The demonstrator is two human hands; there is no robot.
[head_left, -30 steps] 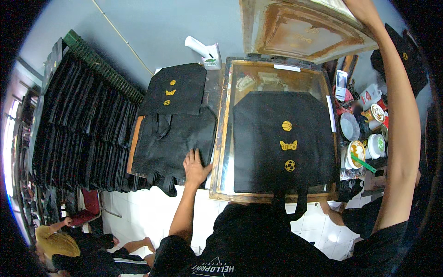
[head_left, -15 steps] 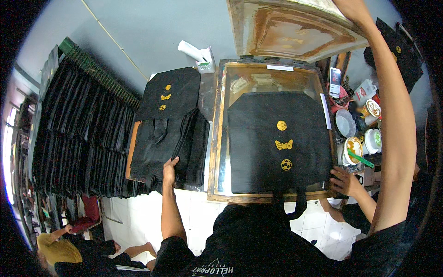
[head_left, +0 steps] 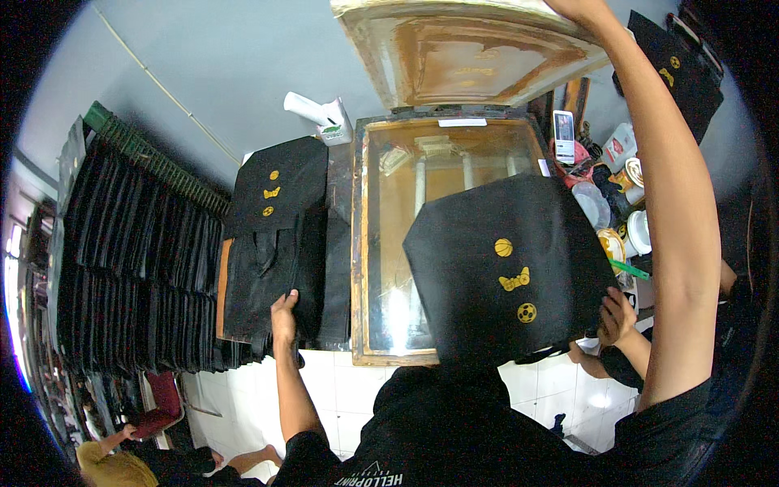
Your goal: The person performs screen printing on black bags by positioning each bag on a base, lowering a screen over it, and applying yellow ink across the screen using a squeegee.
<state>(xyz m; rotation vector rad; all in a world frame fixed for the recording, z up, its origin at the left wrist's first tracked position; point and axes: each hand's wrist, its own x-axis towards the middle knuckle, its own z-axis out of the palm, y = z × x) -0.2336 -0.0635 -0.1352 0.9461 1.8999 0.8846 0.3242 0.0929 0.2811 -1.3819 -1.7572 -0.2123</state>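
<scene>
Over the pile of folded black bags [head_left: 312, 260] at left, my left hand [head_left: 284, 316] is closed on a black bag's near edge. My right hand [head_left: 578, 8] reaches up, gripping the top edge of a raised wooden printing screen [head_left: 471, 61]; the picture's edge cuts off its fingers. Below the screen, a black bag with gold basketball, game controller and football prints [head_left: 462, 268] is lifted and tilted over the right part of a glass-topped frame table [head_left: 361, 243]. A co-worker's hand [head_left: 618, 315] holds that bag's right side.
A rack of many black bags [head_left: 138, 260] stands far left. Beside the pile is a white box with a paper roll [head_left: 331, 122]. Tubs of ink [head_left: 639, 233], a green spatula [head_left: 629, 269] and a phone [head_left: 563, 136] crowd the right side. Another person [head_left: 122, 467] sits lower left.
The printed bag has been lifted off the glass and shifted toward the right by the co-worker. The bags under my left hand lie flatter. My right hand still holds the screen up.
</scene>
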